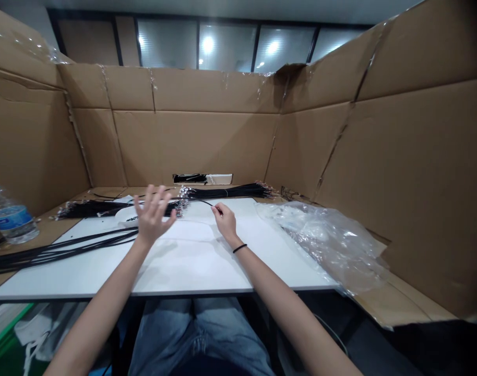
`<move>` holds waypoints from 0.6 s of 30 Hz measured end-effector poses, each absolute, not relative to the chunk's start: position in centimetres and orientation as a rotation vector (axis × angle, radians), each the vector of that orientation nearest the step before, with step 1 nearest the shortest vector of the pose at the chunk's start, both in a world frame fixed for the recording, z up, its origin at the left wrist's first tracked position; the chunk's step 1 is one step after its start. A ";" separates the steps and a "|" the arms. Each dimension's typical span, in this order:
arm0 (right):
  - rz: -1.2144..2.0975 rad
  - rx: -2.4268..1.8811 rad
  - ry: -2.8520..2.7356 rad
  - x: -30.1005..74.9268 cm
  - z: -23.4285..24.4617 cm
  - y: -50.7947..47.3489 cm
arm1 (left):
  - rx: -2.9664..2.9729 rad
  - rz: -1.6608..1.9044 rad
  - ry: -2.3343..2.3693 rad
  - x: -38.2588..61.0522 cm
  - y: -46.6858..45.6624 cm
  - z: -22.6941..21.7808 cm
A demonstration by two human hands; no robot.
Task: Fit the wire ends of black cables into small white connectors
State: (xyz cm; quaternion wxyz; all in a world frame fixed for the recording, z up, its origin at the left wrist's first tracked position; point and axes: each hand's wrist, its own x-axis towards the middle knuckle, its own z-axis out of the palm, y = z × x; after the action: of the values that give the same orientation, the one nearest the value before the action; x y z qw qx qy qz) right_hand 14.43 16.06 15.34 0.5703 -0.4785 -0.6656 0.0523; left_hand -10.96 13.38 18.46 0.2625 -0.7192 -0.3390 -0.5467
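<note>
My right hand (225, 221) is closed on a thin black cable (202, 200), pinched between thumb and fingers above the white board (191, 263). The cable runs left from the fingertips toward the far bundle. My left hand (154, 216) is raised with fingers spread and nothing in it. Behind it, partly hidden, sits a white dish (124, 216) holding small dark bits. A bundle of black cables (92, 209) lies to its left, and another cable bundle (233, 192) with white and coppery ends lies at the back.
Long black cables (66, 247) stretch off the left edge. A water bottle (12, 218) stands at the far left. Crumpled clear plastic (324, 237) covers the board's right side. Cardboard walls (207, 138) enclose the back and sides, with a slot (218, 179) low in the back.
</note>
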 end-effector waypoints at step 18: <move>0.081 -1.076 -1.658 12.9 15.6 14.9 | -2.141 -1.082 -1.115 -7.5 13.8 16.7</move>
State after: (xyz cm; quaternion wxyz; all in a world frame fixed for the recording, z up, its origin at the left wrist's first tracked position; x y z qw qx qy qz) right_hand 12.90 14.86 15.60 0.5495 -0.4547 -0.7001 0.0344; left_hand -7.47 13.77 16.74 0.2457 -0.7846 -0.4084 -0.3964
